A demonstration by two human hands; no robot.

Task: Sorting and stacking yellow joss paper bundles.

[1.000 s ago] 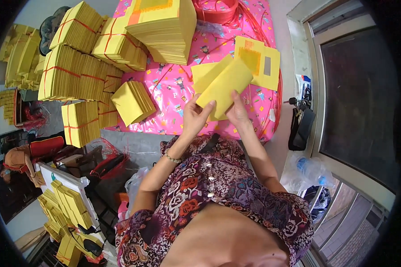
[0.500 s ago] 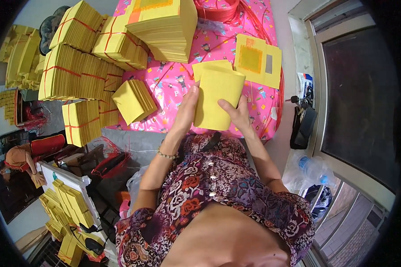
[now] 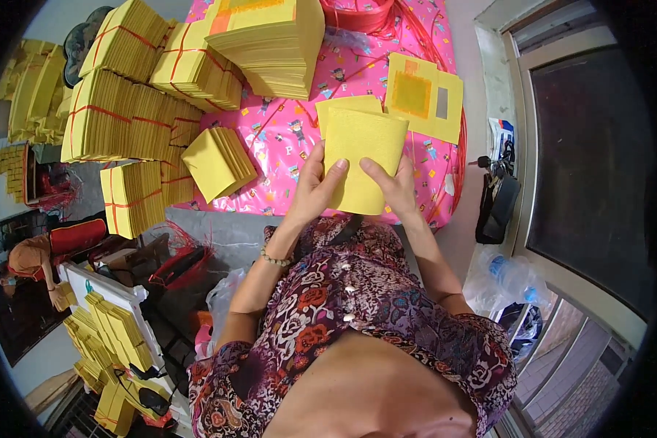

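The folded yellow sheet (image 3: 365,160) looked like matt, slightly rough paper; the pink surface (image 3: 270,191) wore glossy plastic; the stacks (image 3: 98,120) at left were matt paper; the bottle (image 3: 515,280) at right was clear plastic.

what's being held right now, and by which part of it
Yellow paper, held by the lower part of its two sides: left hand at its left side, right hand at its right.

The paper (image 3: 366,139) was plain yellow, the bench cover (image 3: 274,162) pink with cartoon figures, the coiled cord (image 3: 358,20) red, the shirt (image 3: 314,321) purple with red flowers.
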